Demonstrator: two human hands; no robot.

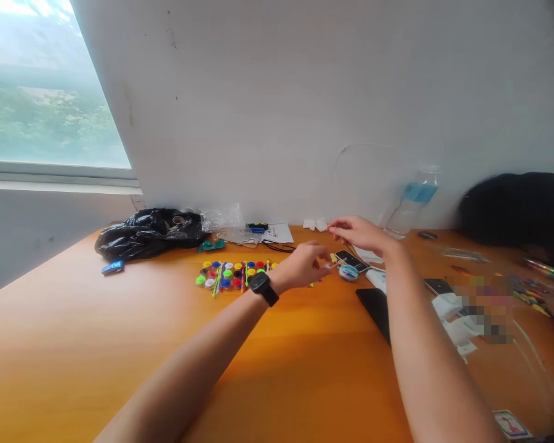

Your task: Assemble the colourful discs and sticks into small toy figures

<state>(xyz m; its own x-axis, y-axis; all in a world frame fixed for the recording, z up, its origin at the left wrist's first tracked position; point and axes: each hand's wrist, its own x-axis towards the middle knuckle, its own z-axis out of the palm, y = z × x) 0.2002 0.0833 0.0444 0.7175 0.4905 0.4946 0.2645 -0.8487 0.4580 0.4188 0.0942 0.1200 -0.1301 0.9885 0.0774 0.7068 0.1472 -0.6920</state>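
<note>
My left hand (305, 266), with a black watch (264, 288) on the wrist, hovers over the orange table (120, 344) with its fingers curled in a pinch on something small I cannot make out. My right hand (357, 234) reaches out beyond it, fingers pressed together at the tips, just above a small dark phone-like device (352, 261). A white and blue round spool (348, 272) lies right below the two hands. To the left of my left hand sits a cluster of coloured bottle caps (233, 274) with a few coloured sticks among them.
A black plastic bag (150, 234) and clear bags (226, 224) lie at the back left by the wall. A water bottle (413, 203) leans at the back right, a black bag (512, 206) beyond it. A black tablet (376, 307), papers and coloured bits crowd the right side.
</note>
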